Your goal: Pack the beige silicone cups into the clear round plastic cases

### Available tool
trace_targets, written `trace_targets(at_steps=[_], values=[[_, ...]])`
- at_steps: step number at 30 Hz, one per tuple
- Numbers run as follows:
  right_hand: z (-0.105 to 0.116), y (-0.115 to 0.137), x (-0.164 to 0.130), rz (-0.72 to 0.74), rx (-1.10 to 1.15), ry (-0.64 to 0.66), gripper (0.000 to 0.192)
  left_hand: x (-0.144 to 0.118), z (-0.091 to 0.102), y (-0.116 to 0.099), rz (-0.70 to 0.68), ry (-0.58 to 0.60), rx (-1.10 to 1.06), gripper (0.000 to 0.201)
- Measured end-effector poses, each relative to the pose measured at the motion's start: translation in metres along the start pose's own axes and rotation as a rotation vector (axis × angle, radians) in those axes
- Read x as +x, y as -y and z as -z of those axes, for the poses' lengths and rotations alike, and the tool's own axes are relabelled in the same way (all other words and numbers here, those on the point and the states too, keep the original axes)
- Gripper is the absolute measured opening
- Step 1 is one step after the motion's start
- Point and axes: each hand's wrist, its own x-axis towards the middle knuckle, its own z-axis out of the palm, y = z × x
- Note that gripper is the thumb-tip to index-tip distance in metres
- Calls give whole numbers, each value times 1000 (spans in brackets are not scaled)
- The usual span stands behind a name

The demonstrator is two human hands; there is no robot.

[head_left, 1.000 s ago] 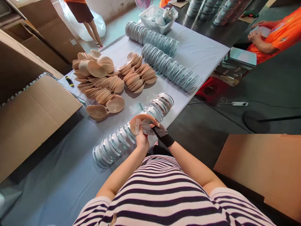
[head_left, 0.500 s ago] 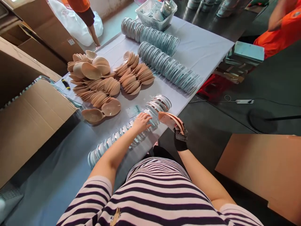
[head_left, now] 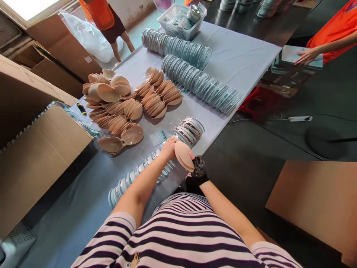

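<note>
Right hand (head_left: 198,168), in a mesh glove, closed its grip on a beige cup pad (head_left: 183,154), held on edge, rounded face toward the wearer. Left hand (head_left: 168,148), fingers bent, touched the pad's upper rim and rested against the row of clear lids (head_left: 156,158) running diagonally across the surface (head_left: 245,56).

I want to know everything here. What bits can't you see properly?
Head view:
- Left hand: its fingertips hide behind the pad.
- Label: print too small to read.
- Basket: contents blurred, top cut off.
- Case row: the arm covers part of it.
</note>
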Motion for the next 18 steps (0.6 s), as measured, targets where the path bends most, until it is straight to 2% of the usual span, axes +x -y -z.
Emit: trace_targets(at_steps=[4, 8, 13, 15, 18], values=[[2, 1, -7, -16, -15, -59, 63, -1, 0, 0, -170, 111, 169, 10], [20, 16, 6, -85, -48, -26, 66, -6, 2, 0, -163, 49, 94, 18], [34, 28, 10, -92, -179, 86, 71, -11, 1, 0, -17, -79, -12, 60], [34, 34, 15, -91, -232, 159, 74, -9, 2, -2, 74, -77, -13, 78], [36, 47, 38, -98, -237, 226, 71, -4, 6, -4, 167, -2, -8, 105]])
